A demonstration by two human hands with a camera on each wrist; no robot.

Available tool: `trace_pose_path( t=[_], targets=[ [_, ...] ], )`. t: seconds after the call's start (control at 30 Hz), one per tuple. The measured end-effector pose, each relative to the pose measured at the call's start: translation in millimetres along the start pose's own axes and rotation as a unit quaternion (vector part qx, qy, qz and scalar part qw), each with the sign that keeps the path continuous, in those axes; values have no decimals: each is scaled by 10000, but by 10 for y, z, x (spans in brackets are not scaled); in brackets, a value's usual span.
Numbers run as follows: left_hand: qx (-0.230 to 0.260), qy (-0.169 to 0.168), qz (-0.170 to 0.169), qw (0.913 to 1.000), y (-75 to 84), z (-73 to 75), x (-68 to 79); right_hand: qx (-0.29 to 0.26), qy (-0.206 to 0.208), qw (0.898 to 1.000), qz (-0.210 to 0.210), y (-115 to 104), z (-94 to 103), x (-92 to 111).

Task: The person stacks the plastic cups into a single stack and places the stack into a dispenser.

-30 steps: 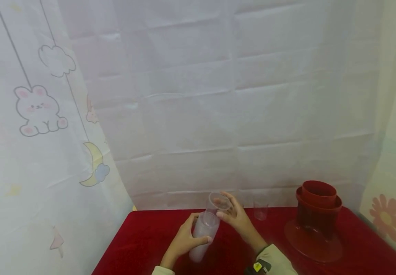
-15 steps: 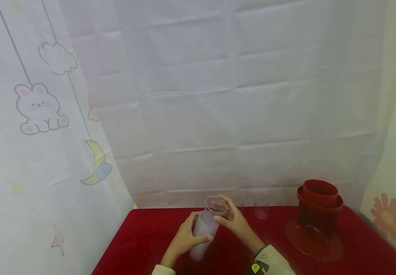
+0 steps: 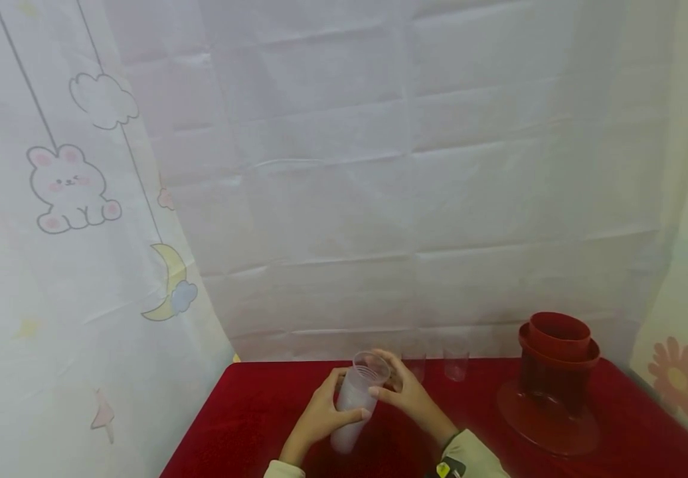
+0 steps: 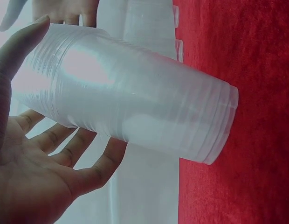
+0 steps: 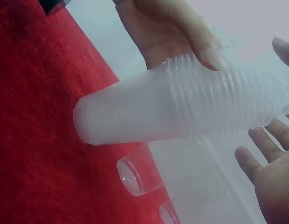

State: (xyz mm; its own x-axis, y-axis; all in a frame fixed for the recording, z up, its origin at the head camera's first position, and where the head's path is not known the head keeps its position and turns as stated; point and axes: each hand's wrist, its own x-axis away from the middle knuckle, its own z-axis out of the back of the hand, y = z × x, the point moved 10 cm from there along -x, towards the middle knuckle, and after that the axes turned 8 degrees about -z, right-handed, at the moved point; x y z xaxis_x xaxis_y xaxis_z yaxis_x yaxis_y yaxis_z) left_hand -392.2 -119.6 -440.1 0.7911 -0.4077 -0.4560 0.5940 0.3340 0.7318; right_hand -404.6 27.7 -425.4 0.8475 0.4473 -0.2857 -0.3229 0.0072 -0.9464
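Note:
A stack of nested clear plastic cups (image 3: 352, 398) leans over the red table, its rims raised toward the back. My left hand (image 3: 320, 413) grips the stack around its side, thumb in front. At the upper end my right hand (image 3: 406, 395) holds the topmost cup (image 3: 371, 362), which sits in the stack with its rim a little above the others. The left wrist view shows the nested cups (image 4: 149, 98) from the side, with left fingers beneath. In the right wrist view, several stacked rims (image 5: 219, 98) lie between both hands.
Two clear cups stand at the table's back, one (image 3: 455, 362) to the right of the other (image 3: 414, 362). A dark red, wide-based vessel (image 3: 553, 398) with a round open top stands on the right. A white sheet (image 3: 320, 199) hangs behind the red tablecloth (image 3: 248, 411).
The right hand has brought the top cup down and left, deeper into the stack. The left hand stays almost in place around the cups.

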Motion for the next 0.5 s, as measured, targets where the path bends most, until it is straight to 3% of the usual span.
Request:
trace_pose_path(
  t=[0.5],
  targets=[
    [-48,13,-43,10000,31,13,11,125,-95,9999,-34,96,-48,4]
  ],
)
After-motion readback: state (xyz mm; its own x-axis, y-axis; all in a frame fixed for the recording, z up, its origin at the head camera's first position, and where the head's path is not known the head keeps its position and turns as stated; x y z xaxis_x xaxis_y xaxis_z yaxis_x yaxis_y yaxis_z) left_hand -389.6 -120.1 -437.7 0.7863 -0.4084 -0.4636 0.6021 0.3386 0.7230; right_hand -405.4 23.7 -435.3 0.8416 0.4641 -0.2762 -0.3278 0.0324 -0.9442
